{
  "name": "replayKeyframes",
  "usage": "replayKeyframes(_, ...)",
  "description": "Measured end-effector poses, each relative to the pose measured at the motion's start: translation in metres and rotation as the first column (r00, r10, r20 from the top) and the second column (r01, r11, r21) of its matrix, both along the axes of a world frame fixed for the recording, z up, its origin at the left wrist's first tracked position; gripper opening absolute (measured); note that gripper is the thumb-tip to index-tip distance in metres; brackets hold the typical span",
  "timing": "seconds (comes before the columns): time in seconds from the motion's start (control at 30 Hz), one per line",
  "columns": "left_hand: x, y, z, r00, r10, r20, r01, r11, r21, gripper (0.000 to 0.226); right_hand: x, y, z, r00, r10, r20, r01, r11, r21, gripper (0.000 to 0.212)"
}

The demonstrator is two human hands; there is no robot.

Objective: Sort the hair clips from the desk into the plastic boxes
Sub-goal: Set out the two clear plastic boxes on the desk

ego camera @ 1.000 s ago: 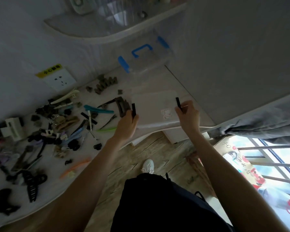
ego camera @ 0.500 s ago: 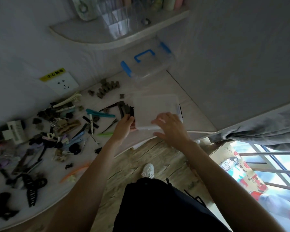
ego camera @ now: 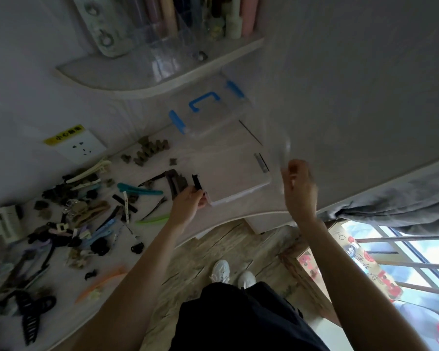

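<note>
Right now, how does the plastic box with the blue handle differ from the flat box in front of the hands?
The box with the blue handle sits far back against the wall under the shelf; the flat box lies near the desk edge. The handled box has blue side clasps and looks deeper; the flat box is shallow, with dark clips at its right end. No hand reaches the handled box; the left hand is at the flat box's corner. Both are see-through plastic.
</note>
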State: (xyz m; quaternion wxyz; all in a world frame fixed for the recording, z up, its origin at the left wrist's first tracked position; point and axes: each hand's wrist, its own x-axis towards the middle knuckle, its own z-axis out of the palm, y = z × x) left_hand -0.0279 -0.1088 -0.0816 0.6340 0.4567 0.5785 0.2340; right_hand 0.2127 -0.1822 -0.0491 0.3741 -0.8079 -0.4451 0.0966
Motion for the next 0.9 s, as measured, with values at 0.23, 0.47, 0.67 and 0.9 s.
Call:
replayKeyframes(0.23,0.047,-0.012,0.015,0.997,-0.037,-0.062,0.041,0.997,0.068,0.013,0.022,-0.015,0.004,0.96,-0.279,-0.033,0.264,0.936,-0.233,0.03)
replayKeyframes(0.47,0.027,0.027,0.027,0.94,0.159,-0.301,-0.017,0.906,0.424,0.057,-0.022,0.004,0.056,0.988,0.144,0.062,-0.146,0.989,0.032,0.022)
replayKeyframes(0.67,0.035,0.113,0.051,0.908,0.408,-0.101,-0.402,0.913,0.069,0.064,-0.034,0.111,0.039,0.865,0.496,0.083,-0.478,0.862,-0.167,0.046)
replayKeyframes(0.9,0.042,0.128,0.048,0.921,0.39,0.009,-0.39,0.921,-0.007,0.064,-0.02,0.184,0.014,0.789,0.549,0.277,-0.476,0.83,-0.29,0.038)
